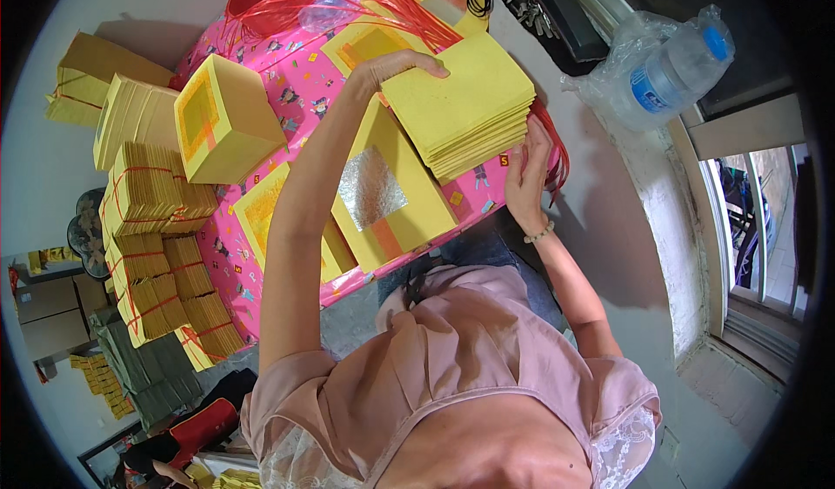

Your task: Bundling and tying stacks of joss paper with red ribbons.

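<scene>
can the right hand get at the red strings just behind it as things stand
Probably yes. The right hand rests on the side of the yellow paper stack, and the red strings lie right beside it with nothing between. It would have to let go of the stack first, which the left hand also holds.

A home paper-goods workroom: bundled yellow paper stacks crowd a pink-covered table beside a window.
</scene>
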Demonstrator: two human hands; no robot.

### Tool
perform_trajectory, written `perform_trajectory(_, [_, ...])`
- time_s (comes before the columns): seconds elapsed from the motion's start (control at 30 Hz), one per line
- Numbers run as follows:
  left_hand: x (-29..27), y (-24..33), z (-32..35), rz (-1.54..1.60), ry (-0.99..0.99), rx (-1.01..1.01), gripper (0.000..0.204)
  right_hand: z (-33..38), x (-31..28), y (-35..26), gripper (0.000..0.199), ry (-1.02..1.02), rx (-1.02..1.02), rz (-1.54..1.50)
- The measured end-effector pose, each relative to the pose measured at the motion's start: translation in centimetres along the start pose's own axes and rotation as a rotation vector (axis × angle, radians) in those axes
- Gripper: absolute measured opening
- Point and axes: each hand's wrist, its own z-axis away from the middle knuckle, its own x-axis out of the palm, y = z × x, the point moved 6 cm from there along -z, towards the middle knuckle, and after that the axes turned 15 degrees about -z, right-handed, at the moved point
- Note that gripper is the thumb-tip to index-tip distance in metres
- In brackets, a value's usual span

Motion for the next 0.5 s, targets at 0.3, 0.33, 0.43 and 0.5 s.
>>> perform_trajectory(0.3, [-1.0,-0.7,-1.3,-0.053,-0.064,0.065,0.071,2.2,2.8,-1.2,0.072,0.137,0.177,-0.134])
perform_trajectory(0.33, [-0.9,-0.5,-1.3,-0.053,-0.069,0.066,0.071,2.3,3.4,-1.1,0.072,0.141,0.179,-0.131])
perform_trajectory(0.43, [-0.4,-0.3,-1.4,-0.015,-0.102,0.054,0.071,1.8,4.7,-0.3,0.078,0.210,0.256,-0.121])
perform_trajectory(0.5, [0.3,-0.4,-1.4,0.071,-0.133,0.039,0.064,1.6,5.4,-0.2,0.079,0.246,0.260,-0.118])
